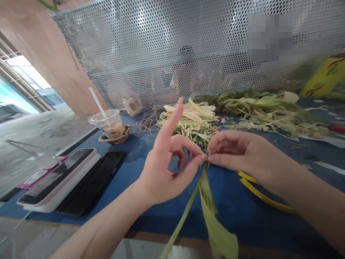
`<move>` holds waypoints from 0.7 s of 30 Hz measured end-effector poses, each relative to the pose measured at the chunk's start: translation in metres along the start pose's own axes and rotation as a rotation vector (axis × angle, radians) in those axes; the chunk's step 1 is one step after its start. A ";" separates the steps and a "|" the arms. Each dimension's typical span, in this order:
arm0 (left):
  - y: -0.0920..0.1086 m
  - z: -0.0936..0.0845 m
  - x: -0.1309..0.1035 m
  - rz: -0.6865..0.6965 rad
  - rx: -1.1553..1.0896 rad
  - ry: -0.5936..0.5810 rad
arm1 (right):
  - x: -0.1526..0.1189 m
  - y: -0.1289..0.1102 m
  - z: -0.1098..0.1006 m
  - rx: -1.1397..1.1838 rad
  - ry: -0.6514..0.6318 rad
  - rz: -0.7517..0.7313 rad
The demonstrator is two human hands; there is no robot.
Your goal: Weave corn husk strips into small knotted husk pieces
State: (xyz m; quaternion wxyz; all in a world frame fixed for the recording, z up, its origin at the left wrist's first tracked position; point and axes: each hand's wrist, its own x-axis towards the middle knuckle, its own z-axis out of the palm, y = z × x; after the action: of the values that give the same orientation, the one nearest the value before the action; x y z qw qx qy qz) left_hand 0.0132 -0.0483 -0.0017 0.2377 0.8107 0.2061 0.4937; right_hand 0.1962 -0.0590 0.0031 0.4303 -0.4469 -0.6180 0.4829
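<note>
The corn husk (212, 216) and green stem (184, 211) are pinched at the top by left hand (164, 165) and right hand (248, 154) above the blue table (256, 223); the husk could be torn by uneven pulling.

"Your count?"
"One left hand (164, 167) and one right hand (238, 153): two."
"Other singles?"
"One plastic cup (114, 128), one white straw (97, 102), one cup holder (115, 139), one perforated screen (151, 39)."
"Pairs?"
"Two phone-like slabs (91, 185), two curved yellow strips (264, 197)."
"Corn husks (219, 226)?"
"Too overlapped to count."
</note>
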 end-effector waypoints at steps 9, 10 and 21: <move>0.006 0.002 0.004 -0.347 -0.210 0.031 | -0.002 -0.004 0.002 -0.038 0.122 -0.088; 0.006 0.002 0.004 -0.350 -0.211 0.036 | -0.002 -0.004 0.002 -0.061 0.137 -0.109; 0.006 0.001 -0.001 -0.254 -0.118 0.118 | -0.006 0.000 0.010 -0.153 0.203 -0.276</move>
State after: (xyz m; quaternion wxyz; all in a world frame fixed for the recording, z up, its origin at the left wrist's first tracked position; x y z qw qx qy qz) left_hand 0.0146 -0.0540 0.0012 0.3330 0.7324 0.2910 0.5177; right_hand 0.1881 -0.0670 0.0011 0.5175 -0.4358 -0.6617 0.3231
